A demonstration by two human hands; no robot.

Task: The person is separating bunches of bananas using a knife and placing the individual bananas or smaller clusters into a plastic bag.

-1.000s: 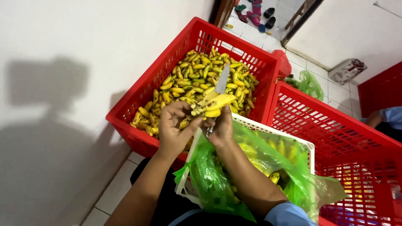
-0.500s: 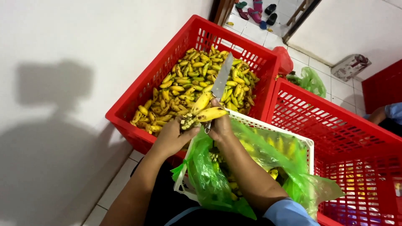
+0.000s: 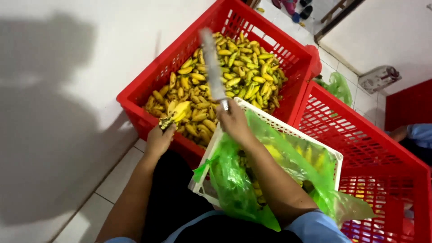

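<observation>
1. A white wall (image 3: pixel 67 67) is filling the left of the head view, with a dark shadow lying across it.
2. The left hand (image 3: pixel 158 140) is reaching forward from a bare forearm, its fingers curled shut around the stalk end of a small bunch of yellow bananas (image 3: pixel 176 112), which is hanging just over the near rim of the crate ahead.
3. That large red slatted plastic crate (image 3: pixel 135 96) is sitting against the wall, heaped with small yellow and greenish bananas (image 3: pixel 238 67).
4. The right hand (image 3: pixel 234 119) is clenching the handle of a long steel-bladed knife (image 3: pixel 211 67); the blade is pointing up and away over the heap, blurred, and is standing apart from the held bunch.
5. The right forearm is crossing over a white plastic lattice basket (image 3: pixel 288 130) lined with a crumpled green plastic bag (image 3: pixel 234 189); more small bananas are lying inside it, partly hidden.
6. A second red plastic crate (image 3: pixel 387 180) is standing just beside the basket on the right.
7. At the far right edge, another person's blue sleeve (image 3: pixel 420 135) is showing beside that crate.
</observation>
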